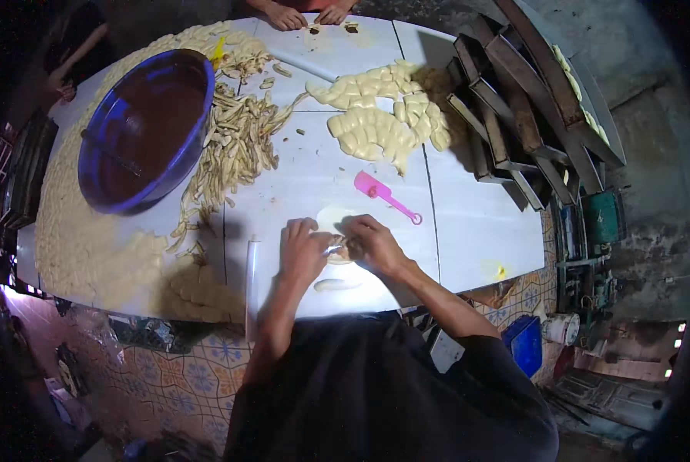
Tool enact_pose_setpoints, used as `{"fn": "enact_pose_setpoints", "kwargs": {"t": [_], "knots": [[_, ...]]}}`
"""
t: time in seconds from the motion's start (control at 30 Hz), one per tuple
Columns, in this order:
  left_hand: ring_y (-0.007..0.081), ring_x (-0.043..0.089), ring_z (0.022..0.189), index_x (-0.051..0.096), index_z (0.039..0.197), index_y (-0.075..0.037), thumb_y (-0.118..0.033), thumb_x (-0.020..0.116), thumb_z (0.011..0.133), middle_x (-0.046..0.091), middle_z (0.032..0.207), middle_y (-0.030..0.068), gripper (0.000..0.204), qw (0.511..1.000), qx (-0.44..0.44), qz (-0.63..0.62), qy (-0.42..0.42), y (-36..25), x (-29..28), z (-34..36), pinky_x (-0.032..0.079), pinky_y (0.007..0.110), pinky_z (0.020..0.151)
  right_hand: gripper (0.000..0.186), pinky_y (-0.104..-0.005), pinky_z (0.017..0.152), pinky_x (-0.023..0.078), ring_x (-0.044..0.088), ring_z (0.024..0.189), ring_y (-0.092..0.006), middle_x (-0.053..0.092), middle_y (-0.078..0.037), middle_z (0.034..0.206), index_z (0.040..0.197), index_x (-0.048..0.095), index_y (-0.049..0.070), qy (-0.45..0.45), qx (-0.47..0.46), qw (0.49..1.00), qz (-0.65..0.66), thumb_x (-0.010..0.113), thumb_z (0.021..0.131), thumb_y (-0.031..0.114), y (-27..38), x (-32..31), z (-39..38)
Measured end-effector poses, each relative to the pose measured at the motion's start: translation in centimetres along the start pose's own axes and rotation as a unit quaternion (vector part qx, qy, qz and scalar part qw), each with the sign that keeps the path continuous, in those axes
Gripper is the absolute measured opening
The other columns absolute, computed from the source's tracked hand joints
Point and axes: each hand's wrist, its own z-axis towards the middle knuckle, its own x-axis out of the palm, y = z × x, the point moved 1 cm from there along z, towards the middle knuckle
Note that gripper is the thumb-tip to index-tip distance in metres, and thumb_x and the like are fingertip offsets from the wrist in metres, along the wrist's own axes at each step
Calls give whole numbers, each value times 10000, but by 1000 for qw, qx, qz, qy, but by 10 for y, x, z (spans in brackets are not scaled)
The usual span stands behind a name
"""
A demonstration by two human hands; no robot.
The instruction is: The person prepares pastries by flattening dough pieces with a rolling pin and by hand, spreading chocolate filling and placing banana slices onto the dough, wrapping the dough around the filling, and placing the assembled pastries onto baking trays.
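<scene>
Pale dough [334,219] lay beneath the left hand [303,250] and right hand [376,247] on the table [476,231], apparently not yet closed around brown filling [345,251]; both hands' fingers were partly curled, their grip unclear. Many dough pieces [368,132] beyond looked unfilled.

dough sheet [334,218]: pale, thin, flat on white tabletop [476,223] | filling [345,252]: brownish, partly hidden, at sheet's near part
</scene>
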Motion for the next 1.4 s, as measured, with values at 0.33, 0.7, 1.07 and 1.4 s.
{"fn": "enact_pose_setpoints", "kwargs": {"t": [0.33,0.7,1.07,1.4], "knots": [[314,495,1115,771,983,-116,-197,788,755,564,1136,114,243,999,31,-16,-30,-12,-15,-25,409,448,945,202,-434,779,555,640,870,-375,675,-189,926,994,710,7,-114,14,993,10,696,793,20,6,15,-32],[314,509,1008,744,845,-100,-35,639,754,589,962,77,154,996,-27,-40,-79,-3,4,11,407,435,894,96,-435,788,538,649,903,-368,680,-198,948,905,657,-31,-161,111,978,75,597,830,-39,-10,21,-6],[398,520,1083,622,1181,14,-11,625,768,585,1136,215,414,996,47,-70,14,23,21,-13,425,532,966,328,-431,851,519,571,1004,-403,593,-226,1117,1185,593,-17,-75,65,995,-25,646,862,-8,-20,33,-22],[428,140,1518,264,1510,105,-353,491,985,192,1602,320,733,989,-60,114,68,13,35,37,103,653,1173,644,-577,1185,206,241,1466,-492,247,-327,1575,1492,321,-79,-80,115,952,-272,463,1006,319,-34,56,22]]}}
